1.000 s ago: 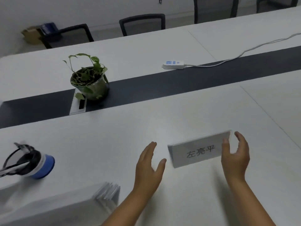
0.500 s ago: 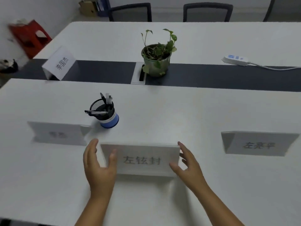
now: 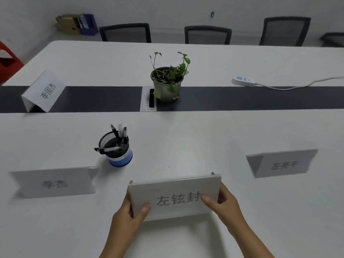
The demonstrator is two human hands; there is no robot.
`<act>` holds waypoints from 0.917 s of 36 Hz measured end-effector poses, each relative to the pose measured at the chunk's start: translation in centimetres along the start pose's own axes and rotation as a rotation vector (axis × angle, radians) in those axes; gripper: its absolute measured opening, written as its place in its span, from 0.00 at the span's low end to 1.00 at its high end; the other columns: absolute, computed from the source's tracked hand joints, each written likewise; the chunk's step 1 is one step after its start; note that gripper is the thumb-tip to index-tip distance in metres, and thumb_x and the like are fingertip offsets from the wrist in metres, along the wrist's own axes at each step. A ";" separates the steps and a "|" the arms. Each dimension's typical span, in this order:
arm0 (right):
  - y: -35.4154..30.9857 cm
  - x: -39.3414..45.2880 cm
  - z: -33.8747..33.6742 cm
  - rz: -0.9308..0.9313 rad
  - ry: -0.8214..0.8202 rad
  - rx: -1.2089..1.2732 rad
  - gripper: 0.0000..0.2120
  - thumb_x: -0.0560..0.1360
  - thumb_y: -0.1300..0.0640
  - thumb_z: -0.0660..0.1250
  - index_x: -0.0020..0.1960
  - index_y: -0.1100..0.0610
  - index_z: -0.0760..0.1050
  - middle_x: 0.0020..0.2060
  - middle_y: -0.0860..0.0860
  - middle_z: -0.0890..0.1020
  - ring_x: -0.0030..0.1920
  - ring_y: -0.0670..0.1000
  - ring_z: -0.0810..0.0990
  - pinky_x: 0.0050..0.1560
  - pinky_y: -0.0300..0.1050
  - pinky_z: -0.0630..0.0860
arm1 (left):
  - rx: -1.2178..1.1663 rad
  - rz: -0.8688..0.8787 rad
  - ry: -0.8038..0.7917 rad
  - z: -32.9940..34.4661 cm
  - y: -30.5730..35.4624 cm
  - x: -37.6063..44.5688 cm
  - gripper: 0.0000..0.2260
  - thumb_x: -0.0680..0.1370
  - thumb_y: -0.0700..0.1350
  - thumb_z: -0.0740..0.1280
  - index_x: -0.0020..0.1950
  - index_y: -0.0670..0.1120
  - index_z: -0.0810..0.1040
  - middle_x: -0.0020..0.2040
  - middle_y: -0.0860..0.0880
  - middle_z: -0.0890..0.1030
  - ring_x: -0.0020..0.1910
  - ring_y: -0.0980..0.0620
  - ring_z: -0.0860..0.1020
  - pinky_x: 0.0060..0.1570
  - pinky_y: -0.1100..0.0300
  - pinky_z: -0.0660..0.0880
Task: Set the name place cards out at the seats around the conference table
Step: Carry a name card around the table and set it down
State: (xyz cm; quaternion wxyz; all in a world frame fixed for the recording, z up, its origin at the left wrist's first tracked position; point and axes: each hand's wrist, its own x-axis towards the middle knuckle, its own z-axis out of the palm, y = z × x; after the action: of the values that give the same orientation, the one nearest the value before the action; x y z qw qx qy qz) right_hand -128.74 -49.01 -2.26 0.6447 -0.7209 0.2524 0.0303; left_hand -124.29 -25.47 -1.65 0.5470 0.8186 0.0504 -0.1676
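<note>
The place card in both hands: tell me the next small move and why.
Probably set the held place card down squarely between the left card and the right card, then let go. The left hand and right hand grip its ends, it looks tilted, and both neighbours already stand on the table.

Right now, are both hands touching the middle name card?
Touching. The head view shows the left hand gripping the middle name card at its left edge, thumb on the front face, and the right hand gripping the right edge likewise.
</note>
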 end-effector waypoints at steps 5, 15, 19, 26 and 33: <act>-0.2 -0.3 0.2 -0.008 0.015 0.030 0.32 0.65 0.61 0.74 0.64 0.44 0.67 0.53 0.44 0.80 0.55 0.43 0.78 0.48 0.34 0.78 | 0.051 0.020 0.021 0.2 0.0 0.1 0.29 0.73 0.42 0.67 0.71 0.50 0.60 0.50 0.50 0.77 0.48 0.51 0.75 0.44 0.62 0.69; 0.9 -6.4 -1.6 -0.007 0.179 0.112 0.36 0.59 0.59 0.77 0.65 0.52 0.70 0.55 0.36 0.77 0.55 0.36 0.76 0.53 0.33 0.76 | 0.129 0.078 0.021 1.3 1.6 -3.2 0.36 0.68 0.39 0.72 0.71 0.52 0.59 0.45 0.45 0.77 0.47 0.45 0.76 0.51 0.56 0.71; 1.0 -9.5 -3.3 -0.029 0.270 0.125 0.33 0.64 0.67 0.74 0.63 0.46 0.68 0.57 0.43 0.78 0.58 0.42 0.76 0.55 0.32 0.74 | 0.094 0.090 -0.006 2.4 1.8 -5.0 0.31 0.67 0.38 0.73 0.68 0.46 0.66 0.42 0.46 0.78 0.41 0.46 0.77 0.44 0.66 0.73; 1.0 -15.7 -5.6 -0.124 0.405 0.129 0.30 0.64 0.66 0.73 0.61 0.47 0.69 0.39 0.21 0.77 0.46 0.30 0.77 0.48 0.26 0.75 | 0.008 0.206 -0.086 3.4 4.2 -8.9 0.19 0.68 0.35 0.72 0.55 0.47 0.73 0.40 0.59 0.76 0.40 0.61 0.74 0.34 0.74 0.73; 5.0 -23.5 -7.6 -0.127 0.392 0.192 0.25 0.64 0.64 0.74 0.57 0.48 0.75 0.44 0.36 0.83 0.47 0.39 0.80 0.48 0.32 0.77 | -0.027 0.256 -0.099 4.6 4.3 -17.0 0.17 0.68 0.34 0.71 0.48 0.53 0.74 0.40 0.60 0.77 0.42 0.60 0.75 0.48 0.57 0.70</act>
State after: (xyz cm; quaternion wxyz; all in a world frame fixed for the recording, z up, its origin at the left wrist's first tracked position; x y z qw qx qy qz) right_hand -153.41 -48.75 3.09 0.6494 -0.6629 0.3289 -0.1750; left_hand -140.07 -29.68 6.12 0.5769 0.8016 -0.0792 -0.1357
